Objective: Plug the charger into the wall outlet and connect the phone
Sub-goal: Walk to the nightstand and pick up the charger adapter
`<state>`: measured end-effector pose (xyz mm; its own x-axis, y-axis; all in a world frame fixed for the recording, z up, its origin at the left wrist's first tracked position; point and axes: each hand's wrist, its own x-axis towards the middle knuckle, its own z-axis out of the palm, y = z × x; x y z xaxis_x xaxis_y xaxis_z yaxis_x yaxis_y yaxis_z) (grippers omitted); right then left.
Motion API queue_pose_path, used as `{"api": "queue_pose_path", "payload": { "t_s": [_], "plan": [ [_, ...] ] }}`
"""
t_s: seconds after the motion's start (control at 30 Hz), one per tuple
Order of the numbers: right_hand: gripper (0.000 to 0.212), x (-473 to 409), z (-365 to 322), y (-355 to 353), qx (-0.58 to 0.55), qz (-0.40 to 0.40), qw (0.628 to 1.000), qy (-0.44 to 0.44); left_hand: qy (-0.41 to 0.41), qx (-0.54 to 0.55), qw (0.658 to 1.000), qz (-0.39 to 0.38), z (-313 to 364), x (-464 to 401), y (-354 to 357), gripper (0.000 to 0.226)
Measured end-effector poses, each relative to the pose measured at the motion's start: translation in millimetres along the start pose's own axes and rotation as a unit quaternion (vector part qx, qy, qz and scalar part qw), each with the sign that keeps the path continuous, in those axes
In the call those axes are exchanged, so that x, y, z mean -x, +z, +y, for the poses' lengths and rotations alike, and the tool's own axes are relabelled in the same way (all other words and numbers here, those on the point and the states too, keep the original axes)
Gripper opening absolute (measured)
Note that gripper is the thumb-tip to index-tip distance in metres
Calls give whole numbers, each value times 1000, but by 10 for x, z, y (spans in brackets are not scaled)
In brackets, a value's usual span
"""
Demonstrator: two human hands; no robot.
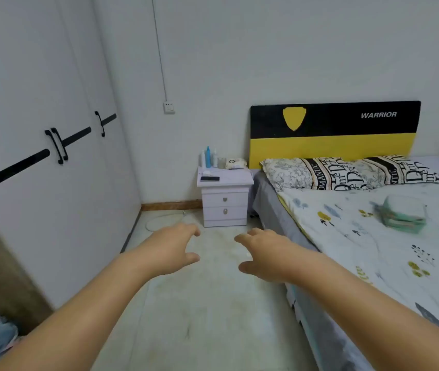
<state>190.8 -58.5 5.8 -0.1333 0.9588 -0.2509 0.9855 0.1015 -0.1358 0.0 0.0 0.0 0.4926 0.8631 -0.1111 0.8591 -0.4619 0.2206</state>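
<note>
The phone (pixel 209 179) is a dark flat slab that lies on the top of the white nightstand (pixel 225 202), near its front left corner, and nobody touches it. Nearest to the camera, well in front of the nightstand, two bare forearms reach forward over the pale floor (pixel 207 303). The left hand (pixel 171 246) is empty, its fingers loosely curled and spread apart from the thumb. The right hand (pixel 262 253) is empty too, in the same half-open, relaxed shape, and the two hands are near one another but do not touch. On the floor just left of the nightstand lies a white cable (pixel 159 219) in a loose loop; whether a charger is on its end, I cannot tell. To the right of the nightstand, touching its side or almost, stands the bed (pixel 373 250) with a patterned cover, and a blurred greenish box (pixel 403 214) rests on this cover. At the back of the nightstand top stand some bottles (pixel 208 157), one of them blue, and a flat packet (pixel 235 163) beside them. Two patterned pillows (pixel 347 172) lie at the head of the bed, under a black and yellow headboard (pixel 333 132) with the word WARRIOR. The wall outlet (pixel 169 107) is on the white wall above and left of the nightstand, with a thin conduit going up from it. Left of the nightstand is a white wardrobe (pixel 52 156) with black handles.
</note>
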Motion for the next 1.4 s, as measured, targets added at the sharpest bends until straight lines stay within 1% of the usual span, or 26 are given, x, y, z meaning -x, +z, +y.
{"api": "queue_pose_path", "payload": {
  "t_s": [0.13,0.27,0.47,0.7,1.07,1.2,1.4],
  "plan": [
    [53,-202,329,-107,10,0,1000,-2,-16,1,1000,3,159,-390,-7,51],
    [51,-424,635,-193,21,-8,1000,1,-12,-4,1000,16,340,-743,-21,51],
    [51,-785,904,-244,25,-12,1000,4,-18,9,1000,6,328,-1078,-12,52],
    [50,-1395,900,-321,20,-12,1000,3,-23,5,1000,8,-26,-1543,-104,53],
    [57,-2602,696,-647,28,8,999,32,-13,-2,1000,13,-940,-2491,-470,53],
    [57,-2897,705,-721,27,10,999,36,-7,4,1000,-1,-1107,-2786,-505,53],
    [52,-3405,861,-885,26,16,999,31,-3,12,1000,-3,-1245,-3307,-561,53]
  ]
}}
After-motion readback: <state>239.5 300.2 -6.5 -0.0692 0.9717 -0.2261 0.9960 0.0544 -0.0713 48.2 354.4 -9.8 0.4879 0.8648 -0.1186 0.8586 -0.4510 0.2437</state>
